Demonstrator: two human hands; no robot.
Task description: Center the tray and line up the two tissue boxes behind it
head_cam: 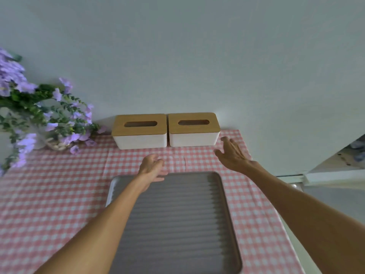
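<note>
Head: tray (177,224) under left hand (151,168), empty.

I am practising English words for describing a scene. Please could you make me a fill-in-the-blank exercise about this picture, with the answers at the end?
1. The two tissue boxes, the left tissue box and the right tissue box, stand side by side against the ____.
2. Each box has a lid made of ____.
3. The grey tray lies on a checked cloth of white and ____.
4. The left hand and the right hand are holding ____.

Answers: wall; wood; pink; nothing
</note>
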